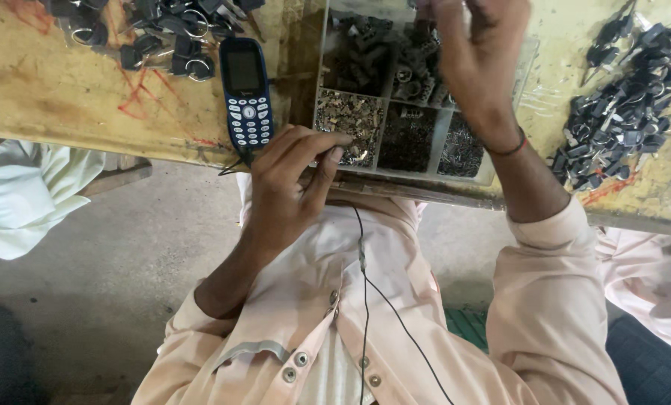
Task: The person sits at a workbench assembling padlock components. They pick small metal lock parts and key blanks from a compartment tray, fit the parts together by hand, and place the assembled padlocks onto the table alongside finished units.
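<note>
The left hand (290, 180) pinched a thin black wire (364, 292) at the tray's (425, 112) six o'clock edge. The right hand (478, 67) hovered over the tray, fingers hidden. A tug risked dragging the phone (247, 90), at nine o'clock, off the table (50, 82).

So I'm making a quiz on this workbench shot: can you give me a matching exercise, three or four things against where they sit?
Things:
1. blue keypad phone
2. clear compartment tray of small parts
3. left hand
4. black key pile with metal rings

Places:
A. far right of the bench
B. at the bench's near edge, fingers pinched
C. left of the tray
D. under the raised right hand

Pairs: 1-C, 2-D, 3-B, 4-A
</note>
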A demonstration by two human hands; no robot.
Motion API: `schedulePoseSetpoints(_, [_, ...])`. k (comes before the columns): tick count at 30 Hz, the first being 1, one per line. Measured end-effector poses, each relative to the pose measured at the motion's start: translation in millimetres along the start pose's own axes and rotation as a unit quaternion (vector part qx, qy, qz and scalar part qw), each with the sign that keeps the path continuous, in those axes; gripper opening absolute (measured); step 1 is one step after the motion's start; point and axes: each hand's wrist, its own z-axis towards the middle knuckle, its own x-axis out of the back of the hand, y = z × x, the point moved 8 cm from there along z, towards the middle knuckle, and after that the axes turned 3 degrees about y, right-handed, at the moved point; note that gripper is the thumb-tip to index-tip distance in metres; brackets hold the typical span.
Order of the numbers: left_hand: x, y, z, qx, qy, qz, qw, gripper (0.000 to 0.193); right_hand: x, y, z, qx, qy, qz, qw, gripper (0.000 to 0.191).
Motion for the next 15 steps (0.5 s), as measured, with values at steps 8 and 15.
schedulePoseSetpoints(8, [-5.9,-6.8,-1.3,0.012,-0.004,-0.022,1.000,0.013,-51.2,-93.6,19.3,0.170,-0.236,-0.434,0.852,0.014])
schedulePoseSetpoints(15, [-0.5,-7.1,-9.5,-0.018,0.000,-0.012,1.000,0.018,-94.8,-20.6,-10.8,0.188,-0.309,-0.590,0.722,0.008])
